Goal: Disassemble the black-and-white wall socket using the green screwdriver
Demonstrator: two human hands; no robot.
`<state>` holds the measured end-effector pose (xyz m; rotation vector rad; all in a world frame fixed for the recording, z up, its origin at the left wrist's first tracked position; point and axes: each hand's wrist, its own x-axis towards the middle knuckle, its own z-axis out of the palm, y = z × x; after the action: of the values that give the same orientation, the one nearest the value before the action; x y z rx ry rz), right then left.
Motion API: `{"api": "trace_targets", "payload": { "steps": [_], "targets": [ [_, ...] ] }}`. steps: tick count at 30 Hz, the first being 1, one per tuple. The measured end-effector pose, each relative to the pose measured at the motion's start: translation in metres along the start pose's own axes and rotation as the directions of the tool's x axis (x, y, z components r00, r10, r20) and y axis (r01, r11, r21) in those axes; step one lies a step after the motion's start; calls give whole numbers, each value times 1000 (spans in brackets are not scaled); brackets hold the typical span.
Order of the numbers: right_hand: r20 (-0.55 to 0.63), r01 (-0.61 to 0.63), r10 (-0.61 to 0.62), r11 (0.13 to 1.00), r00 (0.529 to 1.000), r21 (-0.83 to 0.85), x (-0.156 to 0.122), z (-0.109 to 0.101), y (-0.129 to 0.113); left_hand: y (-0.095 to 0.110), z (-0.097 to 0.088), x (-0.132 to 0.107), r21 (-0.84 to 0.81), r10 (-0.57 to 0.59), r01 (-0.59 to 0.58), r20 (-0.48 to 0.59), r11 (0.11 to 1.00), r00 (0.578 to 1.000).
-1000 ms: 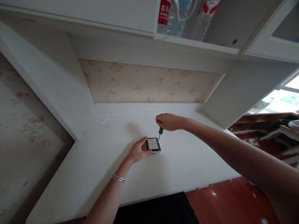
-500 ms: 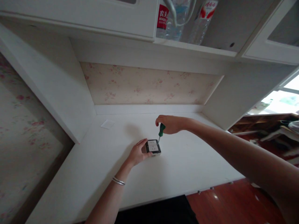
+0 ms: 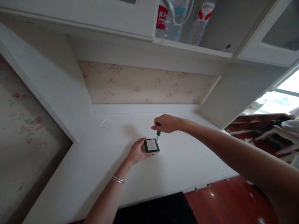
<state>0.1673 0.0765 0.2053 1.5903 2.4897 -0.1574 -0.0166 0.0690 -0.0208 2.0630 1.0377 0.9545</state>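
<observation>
By the left hand point(image 3: 136, 151), the socket box point(image 3: 151, 145) is pinched between thumb and fingers on the white desk point(image 3: 182, 168); by the right hand point(image 3: 168, 123), curled closed, a green screwdriver point(image 3: 158, 133) is gripped, its tip set at the box's right edge; screw work is judged unfinished; farther off, a pale flat plate point(image 3: 106, 123) is seen lying unfitted.

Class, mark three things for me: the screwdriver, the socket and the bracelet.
Screwdriver point(image 3: 158, 133): head view, on its green handle.
Socket point(image 3: 152, 144): head view, on its white face.
Bracelet point(image 3: 118, 179): head view, on its silvery band.
</observation>
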Motion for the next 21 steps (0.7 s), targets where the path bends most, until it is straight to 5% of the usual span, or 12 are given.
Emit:
{"api": "trace_targets", "payload": {
  "steps": [5, 10, 14, 18, 21],
  "targets": [
    [-16, 123, -122, 992, 992, 34, -1, 1, 1, -2, 1, -1, -20, 14, -14, -8, 1000, 1000],
    [-45, 5, -5, 1000, 999, -12, -2, 1, 0, -1, 1, 0, -8, 13, -14, -19, 1000, 1000],
    [-23, 75, -75, 997, 997, -1, -4, 2, 3, 0, 1, 0, -20, -20, 20, -19, 1000, 1000],
    [-51, -47, 44, 997, 998, -54, -4, 5, 6, -3, 1, -1, 15, -9, 9, -12, 1000, 1000],
    [-121, -3, -3, 999, 993, -54, -4, 8, 7, -4, 2, -1, 35, 4, -4, -11, 999, 1000]
  ]
}}
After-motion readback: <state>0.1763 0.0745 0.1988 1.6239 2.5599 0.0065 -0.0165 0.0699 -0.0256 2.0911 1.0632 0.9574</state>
